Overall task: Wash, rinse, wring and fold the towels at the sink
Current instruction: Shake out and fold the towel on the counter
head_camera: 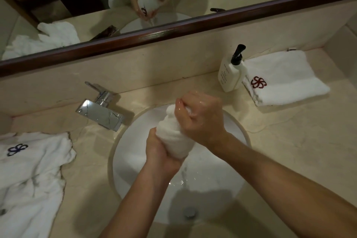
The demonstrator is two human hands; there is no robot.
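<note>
Over the round white sink (pixel 237 168) I hold a wet white towel (pixel 172 133) twisted into a thick roll. My left hand (pixel 160 152) grips its lower end from below. My right hand (pixel 201 116) grips its upper end, and both hands look wet. A folded white towel with a red emblem (pixel 286 81) lies on the counter at the right. Crumpled white towels, one with a blue emblem (pixel 31 170), lie on the counter at the left.
A chrome faucet (pixel 102 110) stands left of the basin with no water running. A white soap bottle with a black pump (pixel 231 71) stands beside the folded towel. A dark-framed mirror (pixel 173 31) runs along the wall above. The sink drain (pixel 190 212) sits near the front.
</note>
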